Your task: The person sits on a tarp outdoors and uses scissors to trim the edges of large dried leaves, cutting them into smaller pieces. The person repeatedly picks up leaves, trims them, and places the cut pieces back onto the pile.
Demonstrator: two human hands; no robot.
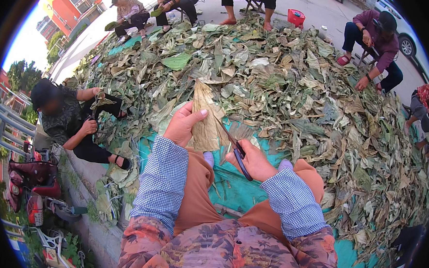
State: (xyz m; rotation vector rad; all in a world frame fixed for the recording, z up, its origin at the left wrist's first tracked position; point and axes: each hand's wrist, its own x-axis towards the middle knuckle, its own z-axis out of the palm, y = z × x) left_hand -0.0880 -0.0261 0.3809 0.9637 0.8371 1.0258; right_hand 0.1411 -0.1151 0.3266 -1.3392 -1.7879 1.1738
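My left hand (184, 124) is closed on a dry, tan folded leaf (206, 119), its thumb pressed against the leaf's upper part. The leaf hangs upright over my knees and narrows to a point at the top. In my right hand (253, 160) is a pair of scissors (242, 162) with dark handles. Their blades reach up and left to the leaf's right edge; whether they are cutting into it I cannot tell. Just beyond my hands lies a wide heap of dried leaves (275, 84), brown and grey-green, with one brighter green leaf (176, 60) on it.
A green sheet (240, 191) lies beneath the heap and between my legs. Several people sit around the heap handling leaves; the nearest (74, 117) is at my left. Parked scooters (37, 188) stand at the lower left, a white car (409, 32) and a red bucket (296, 18) farther back.
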